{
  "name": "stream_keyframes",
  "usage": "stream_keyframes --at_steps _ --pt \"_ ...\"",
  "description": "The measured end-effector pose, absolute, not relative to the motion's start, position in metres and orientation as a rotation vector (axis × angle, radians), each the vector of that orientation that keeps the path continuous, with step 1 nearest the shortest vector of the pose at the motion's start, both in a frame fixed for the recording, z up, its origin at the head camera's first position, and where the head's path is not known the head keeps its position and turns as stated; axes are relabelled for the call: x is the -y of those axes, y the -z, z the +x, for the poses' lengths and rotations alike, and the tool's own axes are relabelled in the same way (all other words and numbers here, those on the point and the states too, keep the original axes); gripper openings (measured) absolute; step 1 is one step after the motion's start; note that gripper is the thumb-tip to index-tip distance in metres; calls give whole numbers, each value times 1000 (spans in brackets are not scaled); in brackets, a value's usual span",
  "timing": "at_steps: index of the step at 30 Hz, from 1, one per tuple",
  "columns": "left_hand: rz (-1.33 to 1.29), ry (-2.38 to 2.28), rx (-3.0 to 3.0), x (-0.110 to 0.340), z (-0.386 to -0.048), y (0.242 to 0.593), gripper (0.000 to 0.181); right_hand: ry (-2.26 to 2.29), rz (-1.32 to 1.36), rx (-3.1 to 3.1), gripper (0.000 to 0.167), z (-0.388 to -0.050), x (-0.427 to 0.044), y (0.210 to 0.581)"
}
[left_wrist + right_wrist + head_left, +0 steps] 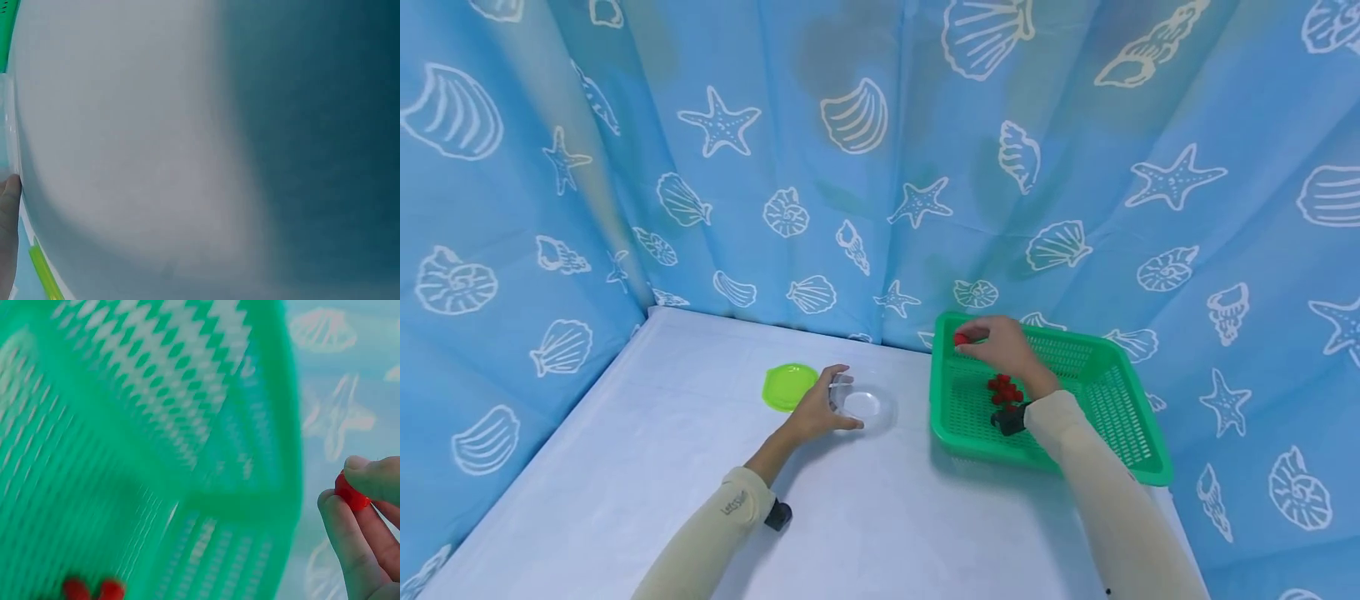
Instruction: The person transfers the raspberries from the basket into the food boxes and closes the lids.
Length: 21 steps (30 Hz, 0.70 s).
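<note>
On the white-covered table, my left hand grips the side of a clear round container, thumb at the near side and fingers at the far side. A yellow-green lid lies just left of it. My right hand is over the left part of a green plastic basket, pinching a small red piece. In the right wrist view, thumb and fingers hold this rounded red piece beside the basket's rim. Several more red pieces lie on the basket floor.
The green basket stands on the right of the table, with raised perforated walls. A blue curtain with white shell and starfish prints hangs behind and beside the table. White cloth covers the tabletop.
</note>
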<state>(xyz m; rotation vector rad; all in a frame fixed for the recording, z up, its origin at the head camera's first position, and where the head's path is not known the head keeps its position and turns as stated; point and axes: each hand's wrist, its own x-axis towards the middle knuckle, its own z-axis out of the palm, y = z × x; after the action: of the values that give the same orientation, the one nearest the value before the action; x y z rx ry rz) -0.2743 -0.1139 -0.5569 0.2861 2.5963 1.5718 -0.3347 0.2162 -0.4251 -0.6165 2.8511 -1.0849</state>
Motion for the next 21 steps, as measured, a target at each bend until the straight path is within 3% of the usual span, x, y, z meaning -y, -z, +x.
stream_keyframes --at_steps 10,21 --pt "229 -1539 -2652 120 -268 549 101 1315 -649 -2832 27 -308 -133 426" --pt "183 -1520 -2666 121 -261 553 99 1495 -627 -2801 27 -277 -70 462"
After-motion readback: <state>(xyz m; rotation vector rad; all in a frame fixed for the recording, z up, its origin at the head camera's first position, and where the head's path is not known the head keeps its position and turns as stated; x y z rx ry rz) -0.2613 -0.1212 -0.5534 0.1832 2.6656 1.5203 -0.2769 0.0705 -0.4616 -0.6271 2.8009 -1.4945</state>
